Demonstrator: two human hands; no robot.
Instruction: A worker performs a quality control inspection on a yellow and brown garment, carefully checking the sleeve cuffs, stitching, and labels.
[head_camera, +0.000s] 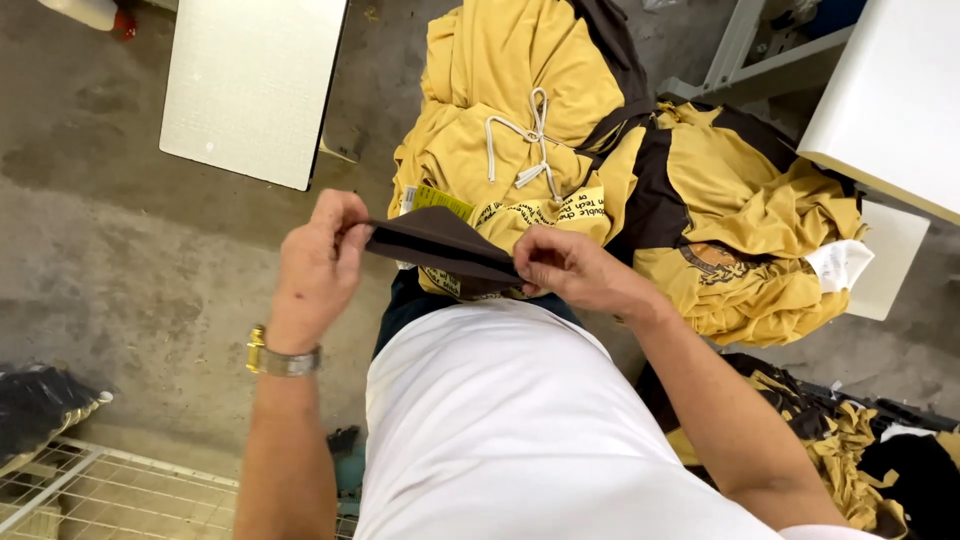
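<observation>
A dark brown fabric piece (440, 245) is stretched between the person's two hands, just above the waist of the white shirt (500, 420). The left hand (320, 265) pinches its left corner between thumb and fingers, and the right hand (565, 270) grips the lower right edge in closed fingers. The piece sits directly in front of a heap of mustard-yellow garments (620, 160), overlapping the heap's near edge.

The brown piece is thin, smooth woven or knit cloth, folded flat so that it forms a pointed, wedge-like shape with a crisp upper edge. The heap behind it is soft and crumpled, yellow with dark brown panels, and a white drawstring (535, 140) lies knotted on top. A yellow paper tag (435, 198) peeks out just above the brown piece. The left wrist wears a metal watch (280, 358) of gold and silver tone. The floor (120, 250) is rough grey concrete, and a white wire rack (110, 495) stands at lower left.
</observation>
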